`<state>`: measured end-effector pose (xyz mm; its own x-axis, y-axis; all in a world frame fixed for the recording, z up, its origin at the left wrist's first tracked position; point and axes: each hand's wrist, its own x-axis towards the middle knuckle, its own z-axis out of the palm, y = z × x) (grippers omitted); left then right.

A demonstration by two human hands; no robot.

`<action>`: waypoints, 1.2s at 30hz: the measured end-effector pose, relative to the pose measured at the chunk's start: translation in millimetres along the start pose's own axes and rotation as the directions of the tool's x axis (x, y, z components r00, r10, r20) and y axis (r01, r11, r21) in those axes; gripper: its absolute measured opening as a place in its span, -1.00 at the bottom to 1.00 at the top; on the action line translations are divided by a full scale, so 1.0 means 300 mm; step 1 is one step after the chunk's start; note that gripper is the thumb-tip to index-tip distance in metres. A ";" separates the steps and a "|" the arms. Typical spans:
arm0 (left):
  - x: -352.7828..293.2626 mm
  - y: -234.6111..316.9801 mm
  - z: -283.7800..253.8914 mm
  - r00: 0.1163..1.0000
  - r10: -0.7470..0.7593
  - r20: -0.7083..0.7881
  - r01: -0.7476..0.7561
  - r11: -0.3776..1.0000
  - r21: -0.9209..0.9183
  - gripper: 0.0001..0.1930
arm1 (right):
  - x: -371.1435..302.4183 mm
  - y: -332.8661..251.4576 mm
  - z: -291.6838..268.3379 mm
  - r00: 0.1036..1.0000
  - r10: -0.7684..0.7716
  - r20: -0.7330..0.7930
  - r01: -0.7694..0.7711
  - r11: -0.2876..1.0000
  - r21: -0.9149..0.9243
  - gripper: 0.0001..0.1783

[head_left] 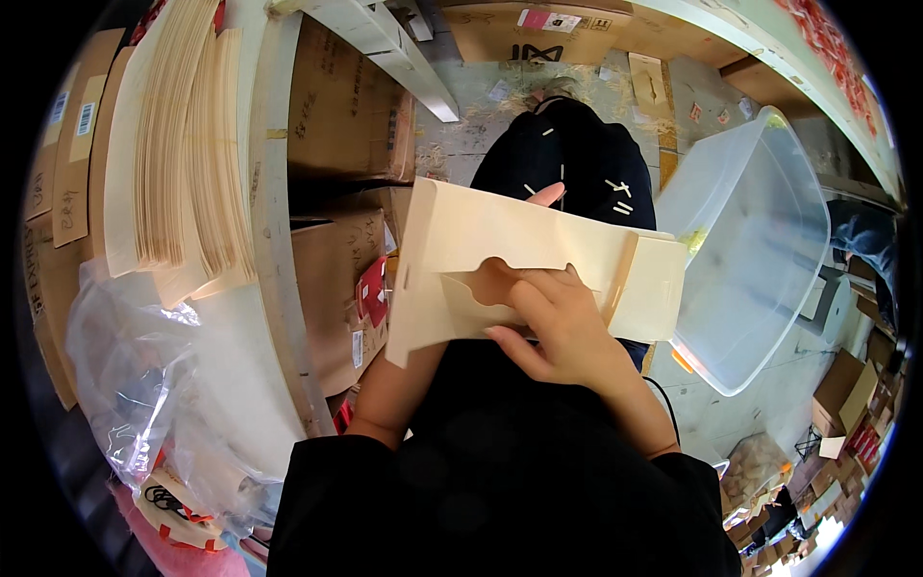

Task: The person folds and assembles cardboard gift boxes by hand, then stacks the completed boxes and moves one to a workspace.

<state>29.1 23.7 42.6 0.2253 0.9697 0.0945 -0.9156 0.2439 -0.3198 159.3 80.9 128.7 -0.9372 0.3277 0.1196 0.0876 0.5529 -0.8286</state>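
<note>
A cream folding carton point(538, 231), with a curved cutout in its face and a folded end flap point(649, 279), is held tilted above my lap. My left hand point(549, 194) supports it from behind; only a fingertip shows over the far edge, the rest being hidden by the card. My right hand point(558, 322) has its fingers bent into the cutout, with the thumb just outside near the lower edge. What the hidden fingertips touch inside cannot be seen.
Stacked flat cream card blanks point(187, 144) and a clear plastic bag point(135, 365) lie on the left table point(226, 356). Brown cardboard boxes point(336, 106) stand beneath it. To the right is a translucent plastic bin point(760, 260). Paper scraps litter the floor ahead.
</note>
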 end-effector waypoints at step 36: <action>0.006 -0.011 0.141 0.783 0.618 -0.067 -0.318 0.492 0.811 -0.42 | -0.048 -0.019 -0.097 0.840 0.019 -0.542 0.006 0.999 0.045 -0.69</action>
<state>18.4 23.9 83.7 -0.3673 0.9111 -0.1872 -0.7918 -0.2007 0.5769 182.1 95.2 147.7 -0.6024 0.7014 0.3809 0.0672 0.5201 -0.8515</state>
